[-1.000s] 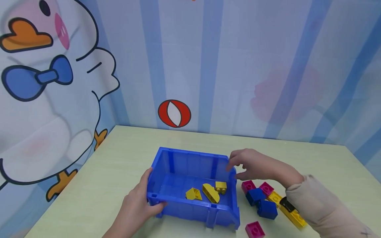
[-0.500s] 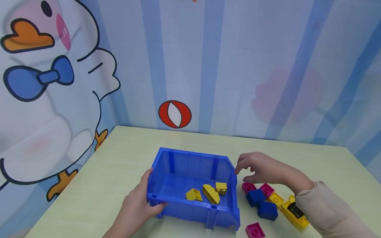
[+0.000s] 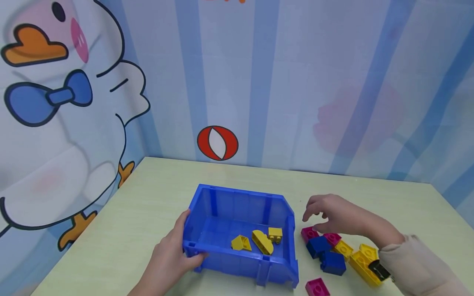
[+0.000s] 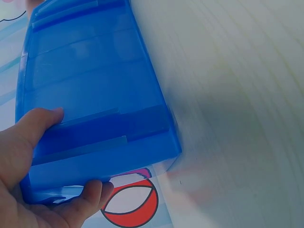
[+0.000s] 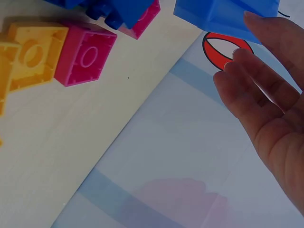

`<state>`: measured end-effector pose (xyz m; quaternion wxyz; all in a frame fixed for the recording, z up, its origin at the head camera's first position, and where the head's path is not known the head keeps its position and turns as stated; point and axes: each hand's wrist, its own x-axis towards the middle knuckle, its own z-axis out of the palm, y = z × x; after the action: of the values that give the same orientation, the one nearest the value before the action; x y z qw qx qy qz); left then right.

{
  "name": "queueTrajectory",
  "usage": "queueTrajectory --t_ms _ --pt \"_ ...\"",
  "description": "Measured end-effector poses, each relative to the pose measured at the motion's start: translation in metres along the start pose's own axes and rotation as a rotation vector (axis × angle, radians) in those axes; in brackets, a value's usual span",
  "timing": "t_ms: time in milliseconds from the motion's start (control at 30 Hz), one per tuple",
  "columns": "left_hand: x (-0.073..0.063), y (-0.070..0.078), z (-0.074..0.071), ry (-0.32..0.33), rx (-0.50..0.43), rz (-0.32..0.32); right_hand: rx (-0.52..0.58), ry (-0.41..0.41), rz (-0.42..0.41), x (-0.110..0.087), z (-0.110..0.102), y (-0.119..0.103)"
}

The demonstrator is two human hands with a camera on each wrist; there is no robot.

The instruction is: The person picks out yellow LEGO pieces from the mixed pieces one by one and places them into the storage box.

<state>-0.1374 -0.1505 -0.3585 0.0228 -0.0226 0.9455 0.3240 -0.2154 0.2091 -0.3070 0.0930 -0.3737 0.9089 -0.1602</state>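
Note:
In the head view a blue plastic bin [image 3: 240,263] stands on the table. Its left end is in the grip of my left hand [image 3: 172,250], thumb on the near wall and fingers round the end; the left wrist view shows this hand [image 4: 52,161] on the bin [image 4: 90,80]. Three yellow toy bricks lie inside, one of them a rounded piece [image 3: 262,241]. To the right of the bin my right hand [image 3: 338,213] hovers over a pink brick [image 3: 308,234], fingers loosely bent. The right wrist view shows that hand [image 5: 270,99] with nothing between thumb and fingers.
Right of the bin lie blue bricks [image 3: 333,263], another pink brick [image 3: 332,239], yellow bricks [image 3: 364,267] and a black piece [image 3: 379,270]. A lone pink brick [image 3: 317,287] sits near the front. A printed cloth backdrop [image 3: 296,82] rises behind the table [image 3: 166,176].
My right hand has moved right and slightly down, from over the bin's right end to above the loose bricks. My left hand and the bin have stayed in place.

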Motion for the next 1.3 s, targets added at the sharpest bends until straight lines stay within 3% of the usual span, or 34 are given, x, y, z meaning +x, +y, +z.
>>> queueTrajectory --t_ms 700,1300 --pt "0.001 -0.002 0.001 0.007 0.004 -0.002 0.104 -0.016 0.08 -0.022 0.016 0.021" --pt "0.0 -0.001 0.0 0.009 -0.005 0.007 0.102 -0.014 0.12 -0.039 0.03 0.038"
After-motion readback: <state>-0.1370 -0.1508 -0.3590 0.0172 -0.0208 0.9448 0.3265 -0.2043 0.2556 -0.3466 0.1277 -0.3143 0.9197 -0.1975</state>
